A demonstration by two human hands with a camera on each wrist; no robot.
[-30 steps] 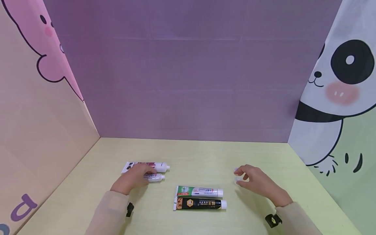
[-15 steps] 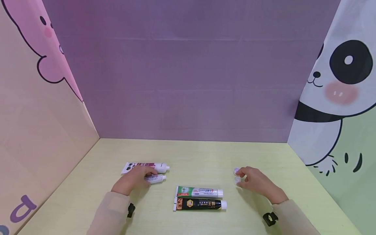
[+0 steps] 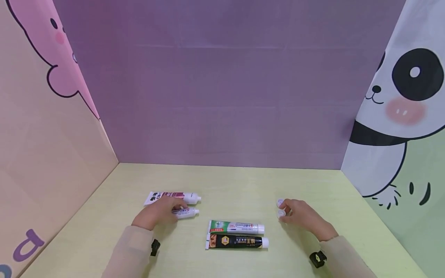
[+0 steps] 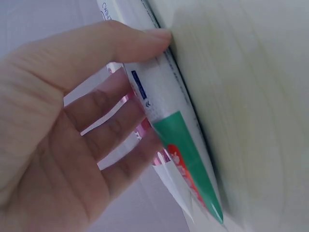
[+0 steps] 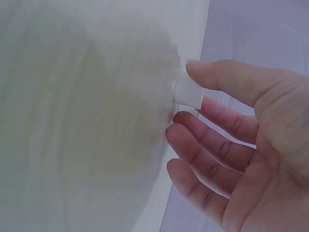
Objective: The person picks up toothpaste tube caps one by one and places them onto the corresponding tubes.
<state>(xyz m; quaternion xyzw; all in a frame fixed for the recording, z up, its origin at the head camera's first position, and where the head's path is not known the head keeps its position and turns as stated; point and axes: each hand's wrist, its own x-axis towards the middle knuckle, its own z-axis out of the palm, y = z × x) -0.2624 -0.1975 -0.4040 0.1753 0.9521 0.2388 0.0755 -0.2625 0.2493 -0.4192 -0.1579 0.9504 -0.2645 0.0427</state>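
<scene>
My left hand (image 3: pixel 160 211) pinches a white toothpaste tube with a green and red end (image 4: pixel 176 140). The thumb lies on its near side, the fingers on its far side. Its uncapped nozzle points right in the head view. A white and maroon toothpaste tube (image 3: pixel 190 198), also uncapped, lies just behind it, partly covered by the hand. On the right, my right hand (image 3: pixel 303 216) pinches a small white cap (image 5: pixel 188 91) between thumb and index finger, at the tabletop. Another white cap (image 3: pixel 279 202) sits just behind that one, near the index fingertip.
Two capped toothpaste tubes lie side by side at the front middle of the table (image 3: pixel 236 185): a green and white one (image 3: pixel 236 227) and a black one (image 3: pixel 238 241). A purple panel (image 3: pixel 222 96) closes the back, and printed panels flank both sides.
The tube in my left hand has slid slightly right. My right hand has shifted slightly down and left in the head view, and the two caps show more. The two middle tubes lie still.
</scene>
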